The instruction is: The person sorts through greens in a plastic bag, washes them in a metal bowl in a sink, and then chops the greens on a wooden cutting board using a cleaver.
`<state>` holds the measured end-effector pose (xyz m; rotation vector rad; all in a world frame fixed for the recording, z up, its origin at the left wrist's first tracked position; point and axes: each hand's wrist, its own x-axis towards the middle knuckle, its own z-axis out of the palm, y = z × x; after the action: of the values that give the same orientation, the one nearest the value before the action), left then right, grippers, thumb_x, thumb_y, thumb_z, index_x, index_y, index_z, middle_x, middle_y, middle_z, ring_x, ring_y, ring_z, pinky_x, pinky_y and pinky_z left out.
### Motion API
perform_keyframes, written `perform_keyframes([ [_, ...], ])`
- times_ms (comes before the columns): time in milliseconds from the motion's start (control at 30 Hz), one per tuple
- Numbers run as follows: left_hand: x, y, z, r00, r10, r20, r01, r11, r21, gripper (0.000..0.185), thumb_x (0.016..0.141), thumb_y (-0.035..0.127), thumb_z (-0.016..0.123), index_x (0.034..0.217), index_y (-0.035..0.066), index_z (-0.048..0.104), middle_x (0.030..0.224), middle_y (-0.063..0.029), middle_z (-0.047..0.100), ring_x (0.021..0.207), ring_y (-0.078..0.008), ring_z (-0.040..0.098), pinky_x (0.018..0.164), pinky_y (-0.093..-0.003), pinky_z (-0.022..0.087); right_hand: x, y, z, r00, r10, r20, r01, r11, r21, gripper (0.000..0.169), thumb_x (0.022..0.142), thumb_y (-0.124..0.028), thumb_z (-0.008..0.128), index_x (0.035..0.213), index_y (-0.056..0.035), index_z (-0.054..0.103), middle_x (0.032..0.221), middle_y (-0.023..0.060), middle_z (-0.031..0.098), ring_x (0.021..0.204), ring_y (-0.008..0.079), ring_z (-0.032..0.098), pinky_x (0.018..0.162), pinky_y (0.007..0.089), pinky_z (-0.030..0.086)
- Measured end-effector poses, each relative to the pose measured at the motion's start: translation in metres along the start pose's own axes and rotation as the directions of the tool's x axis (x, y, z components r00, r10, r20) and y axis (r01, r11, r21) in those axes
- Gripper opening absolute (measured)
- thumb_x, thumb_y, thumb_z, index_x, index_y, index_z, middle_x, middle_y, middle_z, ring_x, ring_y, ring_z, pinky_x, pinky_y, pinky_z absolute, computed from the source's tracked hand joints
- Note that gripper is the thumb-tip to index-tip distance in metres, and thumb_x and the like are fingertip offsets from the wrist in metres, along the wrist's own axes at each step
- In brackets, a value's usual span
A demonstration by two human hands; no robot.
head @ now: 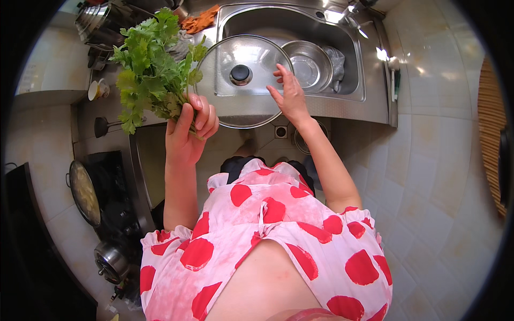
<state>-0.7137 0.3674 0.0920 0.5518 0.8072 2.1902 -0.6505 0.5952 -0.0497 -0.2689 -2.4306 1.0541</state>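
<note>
A bunch of leafy green herbs (150,68), possibly celery leaf or cilantro, is held upright by its stems in my left hand (192,124). Over the right part of a glass pot lid (225,100) is my right hand (291,94), fingers spread and holding nothing; whether it touches the lid cannot be told. The lid, with a black knob (240,73), lies across the left edge of the steel sink (257,22) and the counter. Inside the sink a metal basin (311,64) sits beside a crumpled grey cloth or bag (336,66).
An orange cloth (200,20) lies behind the herbs. At the left are a small cup (98,89), a black ladle (102,126), a pan of food (86,192) on the stove and a steel pot (110,261). The faucet (349,16) stands at the sink's back right.
</note>
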Motion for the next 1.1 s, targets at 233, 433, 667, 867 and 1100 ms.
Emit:
perform_keyframes([
  [233,0.034,-0.003,-0.028,0.988,0.067,-0.14,-0.055,0.994,0.089,0.019,0.096,0.025,0.04,0.093,0.009,0.049,0.067,0.002,0.036,0.054,-0.0069,0.031,0.049,-0.0204,0.028,0.052,0.027,0.058,0.926,0.002,0.377,0.168,0.893,-0.418,0.07,0.066,-0.024,0.075,0.127,-0.0117,0.04,0.106,0.0107,0.052,0.091,0.0261,0.054,0.076,0.0376,0.047],
  [433,0.037,0.022,-0.061,0.974,0.076,-0.212,-0.068,0.997,0.042,0.02,0.096,0.026,0.041,0.093,0.008,0.049,0.066,0.002,0.037,0.052,-0.0067,0.031,0.048,-0.0204,0.028,0.077,0.014,0.068,0.88,0.06,0.471,0.178,0.878,-0.444,0.061,0.068,-0.024,0.073,0.119,-0.0075,0.045,0.098,0.0118,0.053,0.087,0.0282,0.055,0.075,0.0367,0.047],
  [667,0.035,0.019,-0.064,0.939,0.153,-0.307,-0.14,0.988,0.064,0.019,0.095,0.025,0.044,0.093,0.007,0.05,0.064,0.0015,0.039,0.054,-0.0071,0.034,0.048,-0.0212,0.028,0.112,0.043,0.036,0.96,0.032,0.279,0.049,0.959,-0.278,0.054,0.068,-0.024,0.072,0.111,-0.0008,0.05,0.1,0.0201,0.059,0.089,0.0341,0.059,0.078,0.0397,0.048],
  [867,0.032,-0.001,-0.032,0.886,0.232,-0.401,-0.189,0.971,0.144,0.018,0.095,0.024,0.045,0.093,0.007,0.05,0.064,0.0016,0.039,0.054,-0.0068,0.034,0.048,-0.0209,0.029,0.174,0.118,-0.057,0.86,0.44,0.261,-0.486,0.862,0.148,0.046,0.08,-0.026,0.068,0.109,0.0069,0.055,0.084,0.0084,0.064,0.07,0.0122,0.061,0.061,0.0235,0.05],
  [1100,0.004,-0.037,0.022,0.812,0.319,-0.489,-0.251,0.947,0.2,0.02,0.095,0.026,0.042,0.091,0.008,0.048,0.065,0.0025,0.037,0.053,-0.0061,0.032,0.048,-0.0202,0.028,0.2,0.17,-0.116,0.822,0.416,0.389,-0.565,0.674,0.475,0.032,0.084,-0.026,0.063,0.099,0.0017,0.059,0.078,0.0026,0.061,0.06,0.0071,0.054,0.052,0.0194,0.046],
])
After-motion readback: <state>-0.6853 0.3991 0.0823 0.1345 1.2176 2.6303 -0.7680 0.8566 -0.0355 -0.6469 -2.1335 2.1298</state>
